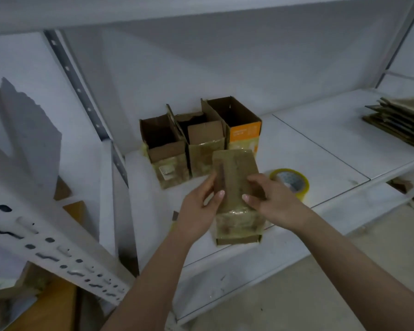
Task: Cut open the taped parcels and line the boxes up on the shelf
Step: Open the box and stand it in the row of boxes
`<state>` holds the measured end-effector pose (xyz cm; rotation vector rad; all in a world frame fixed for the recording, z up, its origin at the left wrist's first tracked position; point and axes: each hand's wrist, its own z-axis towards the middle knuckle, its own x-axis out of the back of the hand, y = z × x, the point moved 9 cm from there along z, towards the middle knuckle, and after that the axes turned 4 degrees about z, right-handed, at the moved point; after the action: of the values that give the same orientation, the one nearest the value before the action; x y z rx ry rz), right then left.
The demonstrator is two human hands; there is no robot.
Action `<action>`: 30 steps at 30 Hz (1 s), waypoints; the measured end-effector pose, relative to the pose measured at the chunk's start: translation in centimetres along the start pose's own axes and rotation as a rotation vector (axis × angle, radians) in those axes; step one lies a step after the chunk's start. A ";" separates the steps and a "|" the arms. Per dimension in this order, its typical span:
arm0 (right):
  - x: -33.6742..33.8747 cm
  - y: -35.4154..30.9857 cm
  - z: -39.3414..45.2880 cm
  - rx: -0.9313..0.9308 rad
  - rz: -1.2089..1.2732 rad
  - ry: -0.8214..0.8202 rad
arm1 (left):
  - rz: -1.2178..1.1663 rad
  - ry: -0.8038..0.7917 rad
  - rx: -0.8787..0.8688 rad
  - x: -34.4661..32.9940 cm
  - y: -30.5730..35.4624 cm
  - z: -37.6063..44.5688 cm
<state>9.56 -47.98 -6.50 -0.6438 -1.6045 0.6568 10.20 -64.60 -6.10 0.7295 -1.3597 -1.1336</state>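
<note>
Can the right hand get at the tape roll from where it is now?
Probably yes, once freed. The tape roll lies on the shelf just beyond the right hand, with nothing between them. But that hand and the left hand both grip the taped parcel.

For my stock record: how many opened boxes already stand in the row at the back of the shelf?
3. The left box, the middle box and the orange box stand side by side. A fourth, taped parcel is held in both hands.
</note>
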 end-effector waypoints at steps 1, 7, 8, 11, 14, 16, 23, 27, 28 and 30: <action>-0.1 0.2 0.1 0.013 0.034 0.013 | -0.015 -0.005 0.016 0.2 -0.4 0.1; 0.9 0.2 -1.7 0.236 0.157 0.181 | 0.042 0.113 -0.082 0.8 -0.4 -0.6; 1.2 0.1 -2.4 0.282 0.184 0.225 | 0.024 0.125 -0.102 0.7 -0.3 -1.1; 1.7 0.0 -4.2 0.422 0.182 0.336 | -0.003 0.127 -0.168 -0.1 0.1 -2.3; 1.2 0.0 -5.1 0.539 0.098 0.393 | 0.034 0.134 -0.231 -0.7 0.3 -2.9; 1.1 0.1 -5.2 0.559 0.078 0.421 | 0.065 0.161 -0.260 -0.7 0.4 -3.1; 1.0 0.1 -5.6 0.634 0.054 0.537 | 0.104 0.273 -0.350 -0.8 0.9 -3.6; 1.2 -1.1 -5.8 0.721 0.037 0.566 | 0.147 0.326 -0.429 -0.5 2.0 -3.6; 1.5 -1.5 -5.7 0.738 0.044 0.567 | 0.139 0.323 -0.437 -0.3 2.2 -3.3; 2.0 -2.1 -5.3 0.749 0.071 0.556 | 0.144 0.288 -0.432 0.0 2.6 -2.6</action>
<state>14.46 -47.60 -3.03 -0.2789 -0.7362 0.9587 13.26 -64.27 -4.03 0.4500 -0.8705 -1.1085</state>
